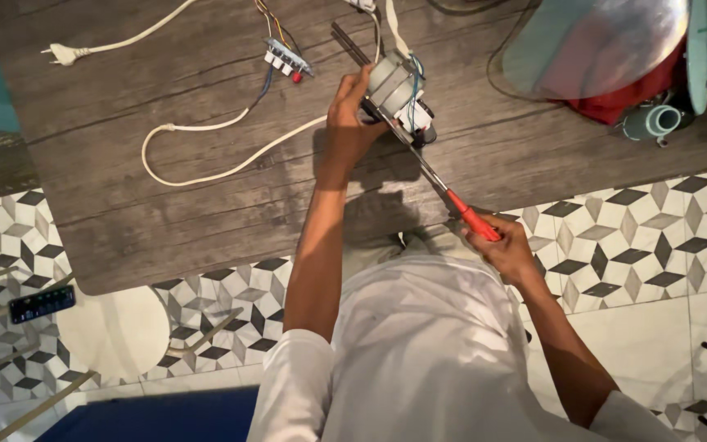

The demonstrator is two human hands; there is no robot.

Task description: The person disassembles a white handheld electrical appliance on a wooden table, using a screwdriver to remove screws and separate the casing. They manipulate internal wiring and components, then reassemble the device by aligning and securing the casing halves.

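The left hand point(352, 123) wraps its fingers around a small grey motor point(394, 86) standing near the far middle of the wooden worktop point(165, 196), while the right hand point(507, 250), fingers closed on the red handle, drives a long screwdriver point(443, 187) into the motor's near side — its tip seems seated there, though the screw itself is too small to tell. The motor's casing looks whole and its white cord point(206, 160) and switch block point(286, 60) lie left of the motor, so by my judgement the work on it is at an early stage — most is left.
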